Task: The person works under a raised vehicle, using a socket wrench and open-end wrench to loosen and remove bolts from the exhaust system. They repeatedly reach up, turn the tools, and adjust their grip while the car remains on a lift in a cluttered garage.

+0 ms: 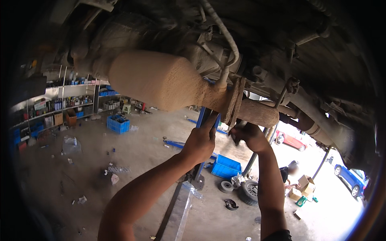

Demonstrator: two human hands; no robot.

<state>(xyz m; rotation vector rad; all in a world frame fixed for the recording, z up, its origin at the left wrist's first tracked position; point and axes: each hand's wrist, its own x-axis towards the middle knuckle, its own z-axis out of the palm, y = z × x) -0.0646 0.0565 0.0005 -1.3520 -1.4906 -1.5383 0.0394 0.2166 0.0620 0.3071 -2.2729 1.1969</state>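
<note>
Overhead runs a rusty exhaust pipe (217, 97) with a bolted flange joint (234, 101), to the right of a large brown, rust-coated exhaust canister (148, 80). My left hand (200, 141) is raised just below and left of the flange. Its fingers point up and press together; what lies between them, if anything, is hidden. On the flange's right side, under the short rusty pipe section (259, 113), my right hand (253, 137) is closed with curled fingers. Shadow and blur hide what it grips.
A blue lift post (200, 170) stands behind my hands. On the floor are a blue crate (226, 166), a tyre (248, 193), another blue crate (118, 124) and scattered litter. Shelves (60, 100) line the left; a person (290, 172) crouches by cardboard boxes (306, 185) at right.
</note>
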